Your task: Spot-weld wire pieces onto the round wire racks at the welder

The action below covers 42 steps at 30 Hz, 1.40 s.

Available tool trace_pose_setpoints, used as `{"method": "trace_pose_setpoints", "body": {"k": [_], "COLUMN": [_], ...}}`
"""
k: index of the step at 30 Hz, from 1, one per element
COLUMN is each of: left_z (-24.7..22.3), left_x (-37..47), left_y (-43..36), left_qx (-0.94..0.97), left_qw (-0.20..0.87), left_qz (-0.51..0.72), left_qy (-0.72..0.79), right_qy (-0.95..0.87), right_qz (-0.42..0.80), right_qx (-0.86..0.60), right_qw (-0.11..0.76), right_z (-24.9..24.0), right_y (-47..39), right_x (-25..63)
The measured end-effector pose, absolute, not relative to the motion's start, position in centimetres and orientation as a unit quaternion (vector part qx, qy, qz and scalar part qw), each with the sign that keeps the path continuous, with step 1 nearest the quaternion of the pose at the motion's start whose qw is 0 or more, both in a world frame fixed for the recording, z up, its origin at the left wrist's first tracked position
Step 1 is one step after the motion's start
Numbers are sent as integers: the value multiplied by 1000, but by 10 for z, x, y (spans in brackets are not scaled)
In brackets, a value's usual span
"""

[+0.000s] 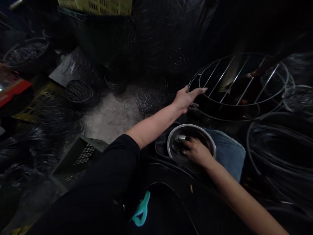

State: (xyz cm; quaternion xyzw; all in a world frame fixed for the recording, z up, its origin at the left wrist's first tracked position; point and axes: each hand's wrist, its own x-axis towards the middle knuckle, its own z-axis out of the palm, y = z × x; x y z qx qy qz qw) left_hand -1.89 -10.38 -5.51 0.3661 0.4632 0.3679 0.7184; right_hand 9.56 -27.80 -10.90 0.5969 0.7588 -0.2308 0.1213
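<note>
My left hand (pixel 187 99) grips the near-left edge of a round wire rack (pixel 236 105), its thumb and fingers around the rim. Parallel bars cross the rack, which has two wire rings. Below it, my right hand (pixel 197 150) reaches into a shiny metal bowl (pixel 168 143). Its fingertips are bent down at small dark and silvery pieces (pixel 177 145) inside; shadow hides what they pinch, if anything. A folded blue cloth (pixel 230 153) lies beside and under the bowl's right side.
Coiled wire rings (pixel 281 147) lie at the right. On the left are a grey-green plastic crate (pixel 70 166), stacked wire racks (pixel 79 91) and a tub of metal pieces (pixel 26 52). A yellow crate (pixel 97 6) sits at the top. Near my body lies a turquoise piece (pixel 141 210).
</note>
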Motion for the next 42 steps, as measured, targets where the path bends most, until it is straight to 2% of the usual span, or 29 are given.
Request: {"method": "trace_pose_setpoints", "body": {"k": [7, 15, 21, 26, 34, 42], "left_z": [-48, -47, -44, -44, -48, -52], "left_x": [-26, -20, -20, -20, -17, -21], "left_y": [-106, -108, -111, -114, -116, -114], "left_qx": [373, 364, 365, 363, 372, 373], "left_qw": [715, 713, 710, 711, 709, 710], "left_qz": [370, 375, 379, 380, 377, 379], "left_qy": [462, 467, 468, 467, 466, 461], "right_qy": [675, 628, 627, 656, 592, 594], "right_qz": [-178, -250, -258, -266, -265, -272], "right_qx": [710, 734, 735, 706, 757, 749], "right_qw": [91, -65, 21, 31, 77, 112], "right_z": [-100, -102, -103, -100, -112, -106], "right_y": [-286, -308, -306, -293, -268, -267], "right_x": [128, 130, 101, 74, 44, 55]}}
